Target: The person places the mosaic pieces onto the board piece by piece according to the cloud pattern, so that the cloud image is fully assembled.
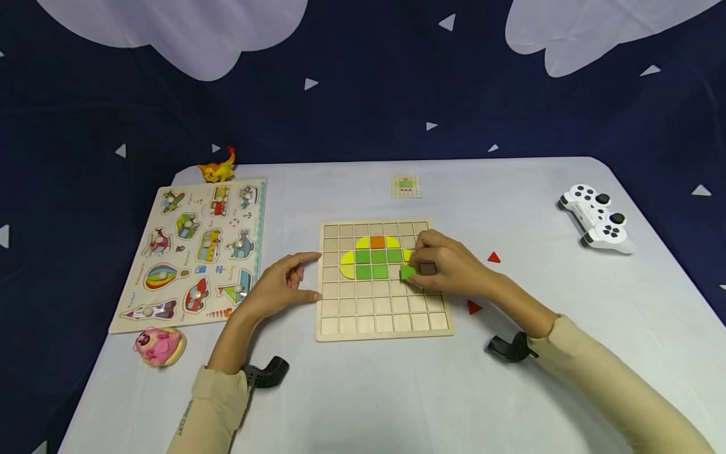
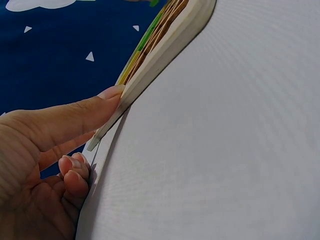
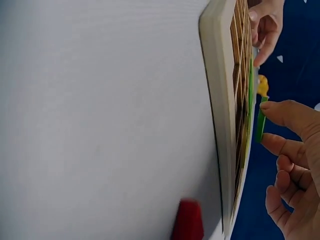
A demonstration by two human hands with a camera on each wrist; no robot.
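Note:
A wooden grid board (image 1: 386, 307) lies flat in the middle of the table. Green square tiles (image 1: 379, 256), yellow curved tiles (image 1: 347, 265) and an orange square tile (image 1: 377, 242) fill some of its cells. Between thumb and index finger my right hand (image 1: 450, 261) pinches a green square tile (image 3: 261, 120), held just above the board's right part; that hand hides some cells. My left hand (image 1: 278, 284) touches the board's left edge with the tips of its extended thumb and index finger, while its other fingers are bent.
Two red triangle tiles (image 1: 494, 257) lie right of the board. Behind it is a small patterned card (image 1: 405, 186). A vehicle peg puzzle (image 1: 193, 252), an orange-yellow figurine (image 1: 218, 169) and a pink toy (image 1: 160, 346) are at left, with a white game controller (image 1: 598, 219) at right.

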